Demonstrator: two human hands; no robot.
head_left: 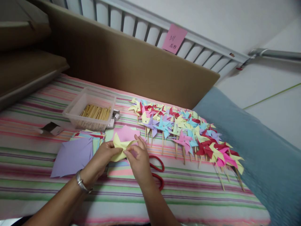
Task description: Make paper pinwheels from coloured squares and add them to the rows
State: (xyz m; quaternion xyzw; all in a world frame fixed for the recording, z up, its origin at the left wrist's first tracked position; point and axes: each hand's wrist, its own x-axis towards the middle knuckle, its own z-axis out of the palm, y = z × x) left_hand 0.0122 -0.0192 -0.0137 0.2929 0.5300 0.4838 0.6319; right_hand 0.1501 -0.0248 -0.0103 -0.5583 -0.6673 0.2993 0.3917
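A pale yellow paper pinwheel (119,145), its corners folded toward the centre, is held between my two hands above the paper stacks. My left hand (105,155) is closed on its left side, with the thumb pressing near the middle. From the right, my right hand (138,155) pinches the pinwheel close to its centre; whether a pin is there I cannot make out. Cut lilac paper squares (72,157) lie left of my left hand, and pink paper (128,133) lies behind the pinwheel. Red-handled scissors (162,180) rest beside my right wrist, their blades hidden.
A clear plastic box (77,117) holds many short wooden sticks (95,112). Finished pinwheels on sticks (184,141) spread across the right of the striped cloth (188,194). A small open box (50,128) lies at left. Cardboard (131,67) stands along the back.
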